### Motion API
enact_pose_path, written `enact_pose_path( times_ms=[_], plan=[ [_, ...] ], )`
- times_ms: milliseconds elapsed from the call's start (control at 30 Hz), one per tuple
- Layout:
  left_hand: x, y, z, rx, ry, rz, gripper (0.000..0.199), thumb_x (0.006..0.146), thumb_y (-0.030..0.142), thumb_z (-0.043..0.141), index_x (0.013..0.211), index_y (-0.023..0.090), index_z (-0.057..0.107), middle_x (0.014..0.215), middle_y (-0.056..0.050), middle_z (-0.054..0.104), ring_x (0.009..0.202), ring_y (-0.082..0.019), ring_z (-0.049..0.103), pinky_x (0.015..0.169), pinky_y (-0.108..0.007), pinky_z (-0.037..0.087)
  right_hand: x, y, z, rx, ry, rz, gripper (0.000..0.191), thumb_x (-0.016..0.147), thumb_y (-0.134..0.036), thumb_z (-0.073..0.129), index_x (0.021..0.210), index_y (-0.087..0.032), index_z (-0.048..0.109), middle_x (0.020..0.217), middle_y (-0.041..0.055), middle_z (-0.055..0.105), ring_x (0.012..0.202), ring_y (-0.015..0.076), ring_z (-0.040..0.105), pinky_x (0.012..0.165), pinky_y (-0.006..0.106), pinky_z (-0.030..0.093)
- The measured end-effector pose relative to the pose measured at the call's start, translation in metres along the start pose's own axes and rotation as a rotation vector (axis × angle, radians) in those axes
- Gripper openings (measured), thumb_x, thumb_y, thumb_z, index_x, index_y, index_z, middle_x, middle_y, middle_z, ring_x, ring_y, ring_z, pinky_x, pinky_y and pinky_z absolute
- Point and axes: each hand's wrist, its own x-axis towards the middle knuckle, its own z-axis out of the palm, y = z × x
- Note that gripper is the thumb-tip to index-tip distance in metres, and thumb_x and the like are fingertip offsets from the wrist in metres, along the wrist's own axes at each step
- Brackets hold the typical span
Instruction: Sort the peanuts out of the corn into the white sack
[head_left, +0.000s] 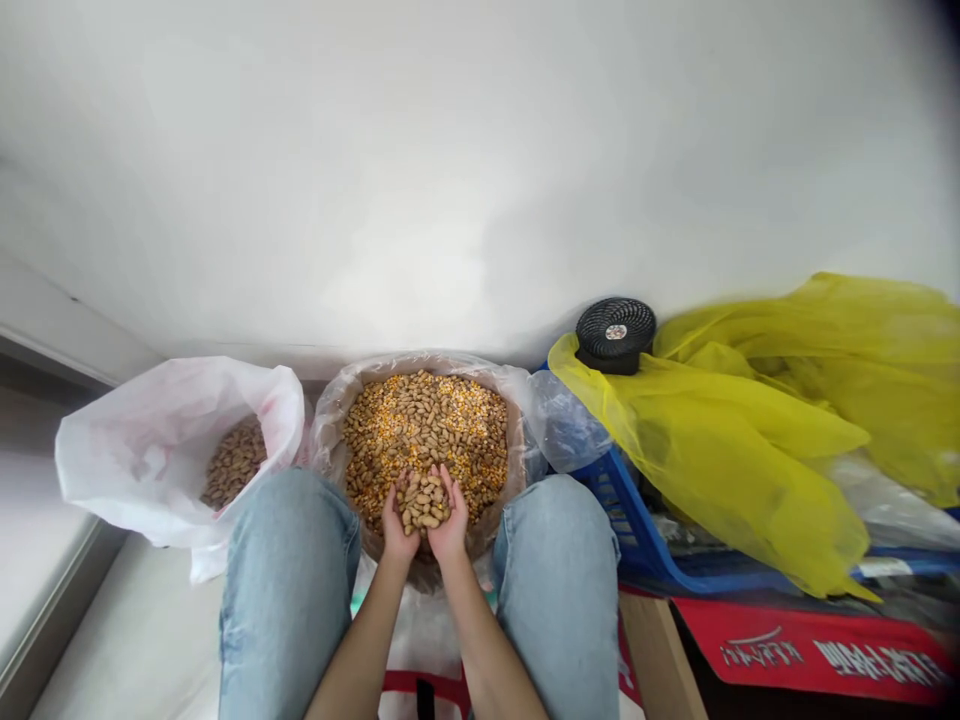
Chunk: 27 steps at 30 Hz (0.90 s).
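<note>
Cupped side by side, my left hand and my right hand hold a heap of unshelled peanuts between them. Both hands are over the near part of a round container lined with a clear plastic bag. Inside it lies a mix of yellow corn kernels and more peanuts in their shells. The fingers point away from me and curl up around the heap. My palms are hidden under the peanuts.
To the left stands an open white sack with peanuts at its bottom. On the right, yellow mesh bags and a small black fan lie over a blue basket. A white wall rises behind; my knees flank the container.
</note>
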Motion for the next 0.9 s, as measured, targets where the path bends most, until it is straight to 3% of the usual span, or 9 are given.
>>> enact_pose_path(
  times_ms=[267,733,900],
  plan=[
    [-0.01,0.005,-0.005,-0.028,-0.037,-0.085,0.021,0.076,0.026,0.041,0.087,0.024,0.059,0.087,-0.001,0.063,0.085,-0.013,0.057,0.082,-0.03,0.042,-0.012,-0.005,0.0,-0.02,-0.018,0.024,0.023,0.071,-0.034,0.048,0.088,-0.026,0.061,0.091,-0.0016,0.065,0.087,0.013,0.057,0.087,0.034,0.038],
    [-0.015,0.009,0.002,-0.118,-0.002,-0.047,0.023,0.079,0.021,0.034,0.083,0.022,0.057,0.075,0.0,0.063,0.075,-0.012,0.059,0.076,-0.029,0.045,-0.021,-0.018,-0.002,0.036,-0.119,0.089,0.034,0.074,-0.041,0.044,0.104,-0.028,0.054,0.112,0.0019,0.056,0.103,0.0165,0.051,0.088,0.041,0.038],
    [-0.018,0.011,0.003,-0.062,-0.014,-0.049,0.024,0.079,0.024,0.035,0.089,0.023,0.057,0.075,-0.001,0.063,0.076,-0.013,0.059,0.075,-0.031,0.045,-0.022,-0.018,-0.002,0.022,-0.124,0.047,0.031,0.074,-0.04,0.044,0.1,-0.028,0.056,0.108,0.0016,0.058,0.102,0.0144,0.051,0.087,0.038,0.04]
  ],
)
